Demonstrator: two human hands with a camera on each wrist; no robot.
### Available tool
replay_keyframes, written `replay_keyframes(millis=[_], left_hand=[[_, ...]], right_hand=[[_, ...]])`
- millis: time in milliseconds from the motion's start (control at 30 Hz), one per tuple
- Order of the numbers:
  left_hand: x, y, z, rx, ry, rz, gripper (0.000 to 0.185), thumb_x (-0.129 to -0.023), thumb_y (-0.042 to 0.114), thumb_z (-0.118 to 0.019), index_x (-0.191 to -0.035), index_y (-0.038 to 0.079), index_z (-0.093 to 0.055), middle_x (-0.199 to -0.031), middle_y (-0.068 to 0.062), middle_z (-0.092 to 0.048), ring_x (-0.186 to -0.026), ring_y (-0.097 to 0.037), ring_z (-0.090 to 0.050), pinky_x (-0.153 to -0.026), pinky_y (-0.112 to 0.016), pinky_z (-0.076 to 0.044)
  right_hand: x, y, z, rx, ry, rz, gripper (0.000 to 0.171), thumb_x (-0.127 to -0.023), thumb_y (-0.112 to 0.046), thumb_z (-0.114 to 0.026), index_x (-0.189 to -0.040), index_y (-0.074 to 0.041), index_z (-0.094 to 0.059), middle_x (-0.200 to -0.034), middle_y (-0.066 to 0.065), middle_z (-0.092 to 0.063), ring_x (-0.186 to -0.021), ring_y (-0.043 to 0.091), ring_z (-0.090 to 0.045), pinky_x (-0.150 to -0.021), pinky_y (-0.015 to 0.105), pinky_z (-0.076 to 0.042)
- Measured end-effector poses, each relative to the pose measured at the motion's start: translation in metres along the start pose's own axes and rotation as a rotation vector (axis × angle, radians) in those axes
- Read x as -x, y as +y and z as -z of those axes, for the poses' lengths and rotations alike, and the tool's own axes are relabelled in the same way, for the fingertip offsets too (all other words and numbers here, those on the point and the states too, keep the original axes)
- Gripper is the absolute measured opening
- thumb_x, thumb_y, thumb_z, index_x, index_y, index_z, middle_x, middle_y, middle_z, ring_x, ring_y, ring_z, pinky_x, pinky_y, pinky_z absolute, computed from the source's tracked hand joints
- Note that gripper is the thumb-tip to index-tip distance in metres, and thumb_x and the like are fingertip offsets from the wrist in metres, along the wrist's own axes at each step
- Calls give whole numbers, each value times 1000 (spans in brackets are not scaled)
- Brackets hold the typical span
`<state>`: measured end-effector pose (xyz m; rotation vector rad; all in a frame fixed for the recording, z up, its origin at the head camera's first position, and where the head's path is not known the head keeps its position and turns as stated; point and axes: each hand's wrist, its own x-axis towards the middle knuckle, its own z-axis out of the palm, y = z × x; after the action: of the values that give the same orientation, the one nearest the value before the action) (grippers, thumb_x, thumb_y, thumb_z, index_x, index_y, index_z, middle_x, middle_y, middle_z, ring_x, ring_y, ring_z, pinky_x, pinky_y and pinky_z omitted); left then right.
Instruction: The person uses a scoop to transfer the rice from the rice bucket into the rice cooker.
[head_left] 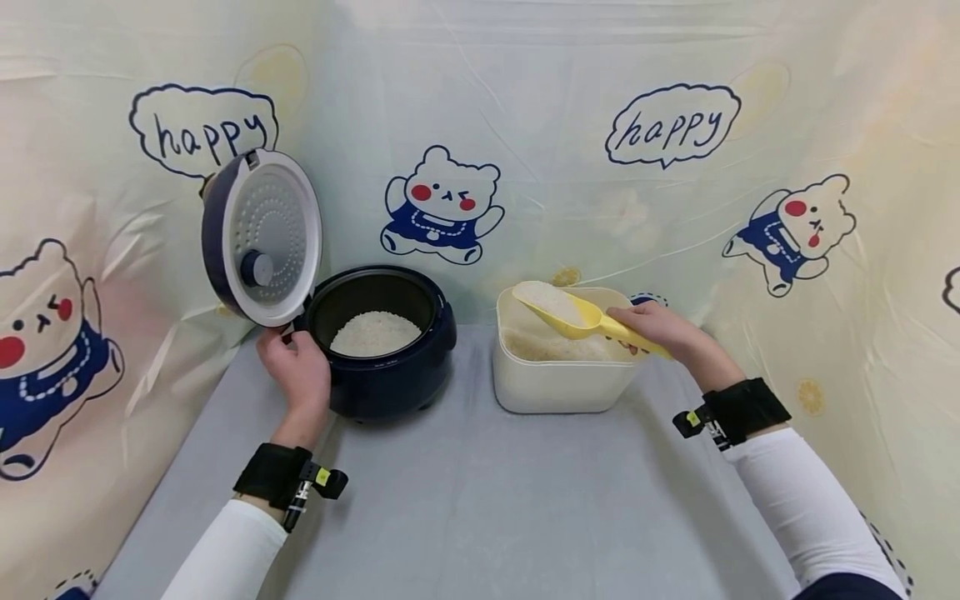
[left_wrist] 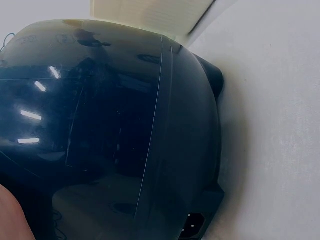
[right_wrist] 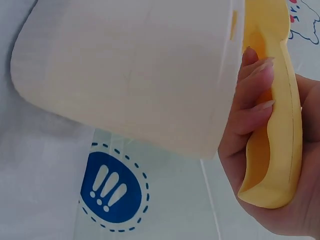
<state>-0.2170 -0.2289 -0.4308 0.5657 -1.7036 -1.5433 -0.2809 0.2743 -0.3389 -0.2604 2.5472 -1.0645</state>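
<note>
A dark blue rice cooker point(head_left: 390, 367) stands on the grey table with its lid point(head_left: 262, 237) raised and white rice point(head_left: 375, 333) in its pot. My left hand point(head_left: 296, 362) rests against the cooker's left side; the left wrist view is filled by the glossy cooker body point(left_wrist: 125, 140). My right hand point(head_left: 660, 329) grips the handle of a yellow scoop point(head_left: 585, 317) heaped with rice, held over a cream rice container point(head_left: 558, 375). In the right wrist view my fingers point(right_wrist: 250, 100) curl round the yellow scoop handle point(right_wrist: 275, 125) beside the container wall point(right_wrist: 130, 70).
A cartoon bear backdrop point(head_left: 442, 208) surrounds the table on three sides. The grey tabletop point(head_left: 480, 500) stretches toward me in front of both vessels. A plastic sheet with a blue warning sticker point(right_wrist: 112, 187) lies beneath the container.
</note>
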Motion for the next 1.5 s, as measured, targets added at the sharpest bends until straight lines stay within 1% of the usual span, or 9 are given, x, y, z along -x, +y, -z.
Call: replay_keyframes(millis=[133, 300, 500, 733, 933, 1133, 1233, 1367, 1500], left_hand=[[0, 0, 0, 7, -12, 8, 40, -105, 9, -41, -140, -4, -57, -143, -13, -45, -122, -16, -41, -107, -30, -34], [-1, 0, 0, 8, -5, 4, 40, -104, 9, -41, -138, -5, -57, -142, -15, -46, -121, -17, -42, -107, -31, -34], [0, 0, -1, -6, 3, -2, 39, -104, 8, -42, -136, -5, -59, -139, -14, -47, -121, -18, -43, -107, -33, -35], [2, 0, -3, -7, -2, -10, 38, -104, 8, -42, -137, -4, -58, -139, -14, -46, -119, -18, -43, -105, -33, -35], [1, 0, -3, 4, 3, -1, 37, -103, 7, -43, -135, -8, -57, -140, -16, -46, -122, -20, -44, -107, -33, -35], [-1, 3, -1, 5, 24, 11, 37, -102, 6, -42, -133, -10, -56, -139, -17, -47, -124, -21, -44, -110, -32, -34], [0, 3, -1, 9, 27, 10, 38, -102, 5, -42, -135, -9, -57, -139, -16, -48, -123, -20, -44, -109, -32, -35], [1, 3, -2, 14, 24, -5, 38, -102, 4, -44, -135, -8, -58, -136, -16, -48, -122, -21, -44, -107, -32, -34], [0, 1, -2, 14, 18, -10, 38, -103, 4, -43, -135, -8, -58, -136, -16, -48, -123, -22, -44, -109, -32, -34]], right_hand=[[-1, -4, -1, -14, 23, 13, 55, -109, -49, -48, -89, -3, -69, -67, 2, -57, -65, 22, -53, -63, 29, -42], [-1, -16, -5, 13, 19, -1, 58, -108, -53, -47, -83, -4, -67, -67, 2, -57, -64, 22, -51, -61, 29, -39], [-5, -34, -10, 36, -19, 5, 56, -106, -57, -48, -88, -7, -67, -71, 3, -58, -65, 23, -50, -62, 30, -37], [-20, -57, -19, 27, -58, 74, 53, -106, -54, -49, -95, -7, -71, -75, 5, -59, -69, 23, -50, -64, 30, -37], [-36, -93, -29, 44, -93, 143, 48, -107, -47, -51, -96, -5, -72, -77, 5, -60, -70, 20, -52, -65, 29, -39], [-52, -142, -43, 136, -140, 136, 48, -107, -48, -53, -100, -6, -75, -81, 8, -61, -75, 25, -54, -68, 30, -38], [-56, -161, -53, 176, -152, 127, 45, -106, -44, -56, -104, -3, -74, -84, 9, -61, -79, 26, -55, -70, 30, -40], [-61, -179, -65, 219, -156, 119, 39, -105, -39, -60, -106, -2, -73, -94, 15, -64, -85, 29, -57, -72, 30, -43], [-69, -192, -73, 253, -160, 151, 34, -105, -35, -61, -103, -4, -74, -94, 15, -66, -88, 33, -59, -71, 31, -46]])
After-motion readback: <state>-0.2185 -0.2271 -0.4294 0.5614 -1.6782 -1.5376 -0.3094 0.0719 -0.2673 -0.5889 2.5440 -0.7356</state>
